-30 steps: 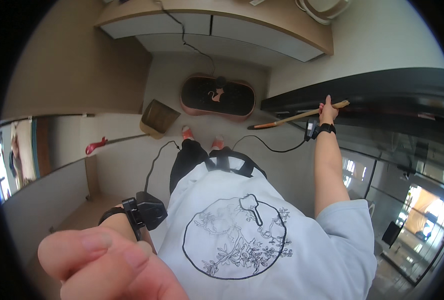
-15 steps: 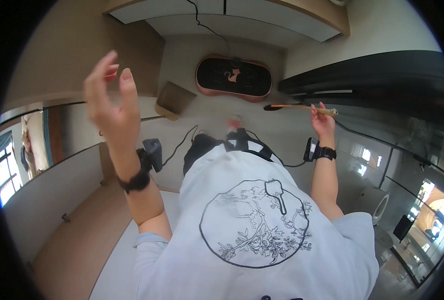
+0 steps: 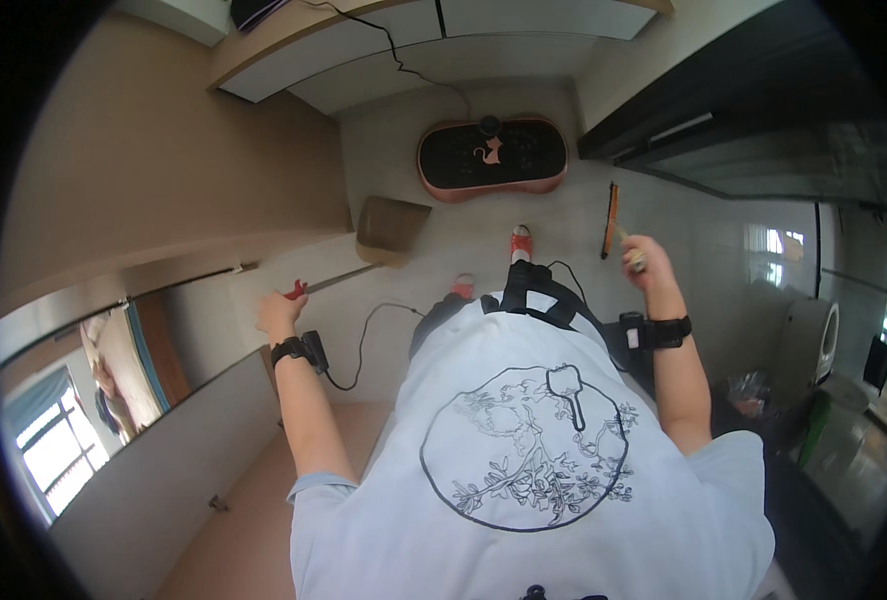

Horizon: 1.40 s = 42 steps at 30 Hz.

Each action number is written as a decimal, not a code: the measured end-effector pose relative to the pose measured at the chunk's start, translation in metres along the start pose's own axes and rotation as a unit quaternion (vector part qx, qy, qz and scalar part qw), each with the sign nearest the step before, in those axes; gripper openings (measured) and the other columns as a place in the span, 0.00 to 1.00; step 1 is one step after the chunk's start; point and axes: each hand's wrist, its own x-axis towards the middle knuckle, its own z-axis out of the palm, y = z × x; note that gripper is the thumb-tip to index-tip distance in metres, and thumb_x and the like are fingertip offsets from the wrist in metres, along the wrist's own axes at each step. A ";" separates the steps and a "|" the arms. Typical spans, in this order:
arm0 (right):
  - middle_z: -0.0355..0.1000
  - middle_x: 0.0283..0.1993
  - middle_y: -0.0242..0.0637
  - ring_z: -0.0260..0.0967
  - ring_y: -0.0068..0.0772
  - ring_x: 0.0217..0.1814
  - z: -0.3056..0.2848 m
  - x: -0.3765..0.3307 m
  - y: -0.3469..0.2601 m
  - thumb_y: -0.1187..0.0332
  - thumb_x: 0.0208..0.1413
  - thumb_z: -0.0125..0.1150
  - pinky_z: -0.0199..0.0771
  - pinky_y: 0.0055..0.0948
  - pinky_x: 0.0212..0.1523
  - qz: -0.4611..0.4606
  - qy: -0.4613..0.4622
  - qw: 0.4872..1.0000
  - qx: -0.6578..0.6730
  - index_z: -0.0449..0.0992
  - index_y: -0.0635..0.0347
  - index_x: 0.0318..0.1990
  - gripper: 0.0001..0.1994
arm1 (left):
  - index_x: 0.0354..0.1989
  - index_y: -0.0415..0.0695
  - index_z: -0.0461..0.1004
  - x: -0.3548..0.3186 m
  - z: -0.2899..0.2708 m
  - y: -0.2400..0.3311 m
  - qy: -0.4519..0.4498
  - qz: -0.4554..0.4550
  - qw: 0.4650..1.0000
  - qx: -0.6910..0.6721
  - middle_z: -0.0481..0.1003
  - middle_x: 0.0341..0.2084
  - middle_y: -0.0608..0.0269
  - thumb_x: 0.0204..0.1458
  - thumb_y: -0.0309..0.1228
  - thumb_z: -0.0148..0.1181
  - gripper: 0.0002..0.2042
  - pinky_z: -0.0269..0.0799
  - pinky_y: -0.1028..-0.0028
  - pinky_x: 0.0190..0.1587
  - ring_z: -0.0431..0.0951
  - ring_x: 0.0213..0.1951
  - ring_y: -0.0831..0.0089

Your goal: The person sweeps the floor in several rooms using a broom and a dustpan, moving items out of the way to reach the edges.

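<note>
Left hand (image 3: pixel 279 312), raised open half a second ago, now grips dustpan (image 3: pixel 392 228) handle (image 3: pixel 329 283); right hand (image 3: pixel 644 262) keeps gripping brush (image 3: pixel 611 220), now pointing toward dustpan.

Your left hand (image 3: pixel 279 312) closes around a red handle (image 3: pixel 295 291); your fingers hide most of it, so the tool's kind cannot be told. Your right hand (image 3: pixel 644 262) covers the near end of the orange-handled brush (image 3: pixel 611 220), and the grip itself is too small to read. Your torso hides your legs and the floor beneath; only the toes of the red slippers (image 3: pixel 521 241) show. The picture's upper edge cuts off the cabinet (image 3: pixel 384 40). The items at lower right (image 3: pixel 754 392) are too dark to identify.
</note>
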 end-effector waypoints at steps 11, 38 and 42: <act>0.56 0.11 0.29 0.57 0.21 0.09 0.062 0.032 -0.013 0.80 0.37 0.46 0.59 0.17 0.09 0.115 -0.052 0.990 0.058 0.56 0.58 0.16 0.08 | 0.27 0.43 0.73 -0.035 -0.065 0.061 0.058 0.169 0.982 0.068 0.73 0.25 0.54 0.32 0.44 0.61 0.18 0.67 0.67 0.32 0.72 0.31 0.59; 0.57 0.12 0.32 0.52 0.19 0.06 -0.014 -0.048 0.083 0.77 0.37 0.49 0.52 0.19 0.06 0.091 -0.195 0.946 -0.243 0.60 0.62 0.23 0.05 | 0.21 0.44 0.73 -0.071 0.029 0.059 0.100 0.329 0.931 0.119 0.72 0.19 0.56 0.33 0.41 0.61 0.13 0.68 0.68 0.27 0.73 0.25 0.62; 0.57 0.13 0.33 0.53 0.20 0.07 -0.021 -0.039 0.090 0.78 0.36 0.48 0.53 0.20 0.06 0.054 -0.166 0.944 -0.280 0.59 0.63 0.27 0.07 | 0.22 0.44 0.74 -0.068 0.039 0.049 0.081 0.327 0.932 0.132 0.72 0.21 0.56 0.35 0.39 0.60 0.11 0.69 0.70 0.27 0.73 0.26 0.63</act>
